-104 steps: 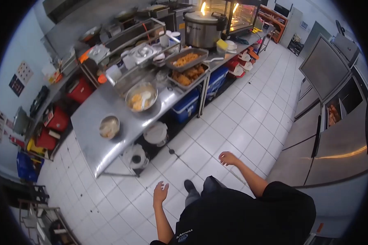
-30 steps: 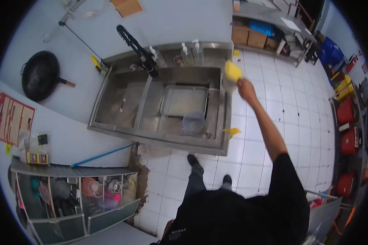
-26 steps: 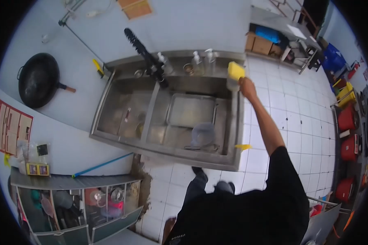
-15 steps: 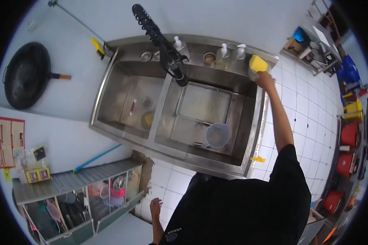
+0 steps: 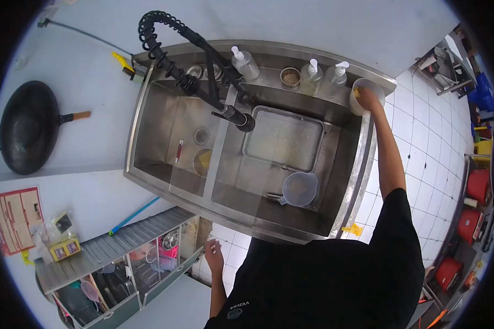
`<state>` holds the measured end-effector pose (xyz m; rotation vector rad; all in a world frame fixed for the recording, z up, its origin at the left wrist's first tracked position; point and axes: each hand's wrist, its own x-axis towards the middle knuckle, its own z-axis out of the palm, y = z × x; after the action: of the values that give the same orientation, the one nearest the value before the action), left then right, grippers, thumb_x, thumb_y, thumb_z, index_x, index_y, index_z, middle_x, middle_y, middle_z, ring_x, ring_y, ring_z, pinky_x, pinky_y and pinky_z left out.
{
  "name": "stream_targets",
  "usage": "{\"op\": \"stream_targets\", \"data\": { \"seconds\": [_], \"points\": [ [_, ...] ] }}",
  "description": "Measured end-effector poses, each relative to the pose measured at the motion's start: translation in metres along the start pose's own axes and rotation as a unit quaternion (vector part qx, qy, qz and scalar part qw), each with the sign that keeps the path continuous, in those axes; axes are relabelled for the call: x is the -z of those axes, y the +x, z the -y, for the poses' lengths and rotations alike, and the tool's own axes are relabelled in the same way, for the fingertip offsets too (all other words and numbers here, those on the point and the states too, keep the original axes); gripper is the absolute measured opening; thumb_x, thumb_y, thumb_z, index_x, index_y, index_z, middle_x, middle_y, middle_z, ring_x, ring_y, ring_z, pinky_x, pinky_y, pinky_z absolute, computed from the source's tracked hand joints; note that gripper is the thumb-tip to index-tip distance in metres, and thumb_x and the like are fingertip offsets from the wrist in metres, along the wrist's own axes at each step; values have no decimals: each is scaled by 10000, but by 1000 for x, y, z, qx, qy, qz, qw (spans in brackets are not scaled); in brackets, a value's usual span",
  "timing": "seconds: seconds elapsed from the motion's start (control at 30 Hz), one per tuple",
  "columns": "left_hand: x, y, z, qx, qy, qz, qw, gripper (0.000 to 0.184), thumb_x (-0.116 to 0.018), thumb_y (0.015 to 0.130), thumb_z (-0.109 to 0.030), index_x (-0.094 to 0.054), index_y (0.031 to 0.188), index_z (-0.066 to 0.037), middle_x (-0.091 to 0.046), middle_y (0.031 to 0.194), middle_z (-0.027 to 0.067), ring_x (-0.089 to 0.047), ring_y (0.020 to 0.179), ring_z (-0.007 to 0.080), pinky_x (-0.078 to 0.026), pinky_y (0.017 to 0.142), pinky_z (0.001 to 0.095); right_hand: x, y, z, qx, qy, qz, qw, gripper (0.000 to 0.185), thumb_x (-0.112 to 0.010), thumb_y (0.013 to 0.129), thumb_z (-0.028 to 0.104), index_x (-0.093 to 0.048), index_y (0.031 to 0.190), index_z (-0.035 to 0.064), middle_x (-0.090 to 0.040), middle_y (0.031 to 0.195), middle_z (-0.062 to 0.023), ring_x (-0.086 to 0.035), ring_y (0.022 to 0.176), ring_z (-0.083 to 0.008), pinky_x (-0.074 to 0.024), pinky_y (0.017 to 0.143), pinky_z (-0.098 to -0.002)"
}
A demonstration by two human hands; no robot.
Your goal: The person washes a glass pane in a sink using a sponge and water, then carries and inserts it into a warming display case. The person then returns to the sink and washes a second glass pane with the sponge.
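Note:
My right hand (image 5: 369, 100) reaches down into a white tub (image 5: 375, 88) on the back right corner of the sink. Its fingers are around a yellow sponge (image 5: 357, 93), of which only a small part shows past the hand. My left hand (image 5: 213, 255) hangs at my side below the sink's front edge, fingers loosely apart, holding nothing. In the right basin lie a rectangular metal tray (image 5: 282, 137) and a clear plastic measuring jug (image 5: 299, 189).
Along the sink's back ledge stand pump bottles (image 5: 311, 78) and a small round tin (image 5: 290, 77). A black spring-hose faucet (image 5: 189, 85) arches over the divider. Left basin holds a bowl (image 5: 197, 169) with something yellow inside. A wok (image 5: 29, 128) hangs on the left wall.
My right hand has gone down into the tub with the sponge, which was above the rim before. My left hand has risen slightly. The view has shifted a little.

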<state>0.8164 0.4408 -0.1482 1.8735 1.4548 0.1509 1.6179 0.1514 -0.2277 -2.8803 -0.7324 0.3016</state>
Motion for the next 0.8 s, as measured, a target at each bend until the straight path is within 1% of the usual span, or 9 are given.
{"op": "stream_targets", "data": {
  "seconds": [0.2, 0.4, 0.43, 0.5, 0.57, 0.67, 0.73, 0.77, 0.8],
  "points": [
    [-28, 44, -37, -48, -59, 18, 997, 273, -631, 979, -197, -610, 1186, -21, -656, 1128, 104, -647, 959, 210, -534, 760, 331, 40, -10, 12, 18, -21, 92, 995, 379, -587, 861, 134, -651, 1231, 76, -665, 1191, -232, -639, 1113, -396, -516, 930, -479],
    [-15, 50, -37, -47, -73, 19, 996, 249, -641, 959, -145, -601, 1186, -50, -636, 1159, 86, -628, 975, 197, -519, 785, 324, 95, -20, 3, 25, 48, -95, 994, 409, -616, 842, 134, -630, 1244, 60, -666, 1167, -250, -642, 1068, -429, -518, 917, -457],
    [-12, 53, -30, -53, -67, 14, 996, 247, -640, 959, -143, -601, 1184, -50, -633, 1163, 87, -629, 979, 195, -517, 785, 324, 107, -31, 0, 24, 76, -87, 993, 378, -623, 882, 185, -623, 1233, 45, -703, 1064, -225, -685, 979, -393, -540, 878, -440],
    [-13, 70, -13, -102, -36, -4, 994, 236, -636, 958, -140, -606, 1173, -47, -617, 1172, 96, -631, 990, 213, -510, 760, 320, 131, -51, 8, -48, 215, -79, 972, 365, -621, 917, 234, -612, 1236, 56, -692, 1016, -176, -685, 959, -342, -552, 846, -433],
    [-14, 106, 6, -162, -23, -17, 986, 241, -640, 954, -141, -608, 1171, -40, -606, 1166, 106, -626, 999, 237, -510, 763, 334, 154, -81, 37, -111, 410, -78, 902, 397, -609, 964, 328, -566, 1280, 91, -621, 1077, -96, -647, 979, -257, -561, 814, -433],
    [-3, 130, -29, -205, -9, -30, 978, 288, -655, 935, -139, -604, 1193, -21, -583, 1146, 157, -600, 1031, 314, -503, 834, 390, 171, -107, 65, -124, 597, -106, 786, 477, -610, 961, 342, -491, 1355, 100, -565, 1239, -118, -627, 1053, -275, -558, 842, -449],
    [4, 163, -24, -245, 14, -66, 967, 331, -663, 921, -144, -586, 1216, -15, -570, 1161, 185, -574, 1071, 352, -480, 893, 428, 168, -120, 82, -86, 711, -99, 691, 574, -572, 971, 378, -408, 1407, 43, -542, 1290, -148, -599, 1143, -298, -548, 881, -466],
    [8, 182, -25, -261, 28, -83, 961, 358, -669, 915, -153, -573, 1229, -10, -563, 1178, 199, -558, 1098, 373, -464, 924, 447, 165, -136, 103, -60, 688, -126, 712, 546, -532, 991, 386, -432, 1385, 21, -543, 1313, -153, -592, 1162, -292, -527, 919, -475],
    [12, 198, -32, -268, 36, -118, 956, 382, -674, 910, -171, -562, 1236, -6, -557, 1200, 205, -539, 1130, 388, -439, 957, 466, 162, -148, 118, -64, 782, -52, 618, 503, -504, 1010, 373, -457, 1369, 24, -559, 1317, -146, -593, 1173, -283, -506, 963, -477]
  ]
}}
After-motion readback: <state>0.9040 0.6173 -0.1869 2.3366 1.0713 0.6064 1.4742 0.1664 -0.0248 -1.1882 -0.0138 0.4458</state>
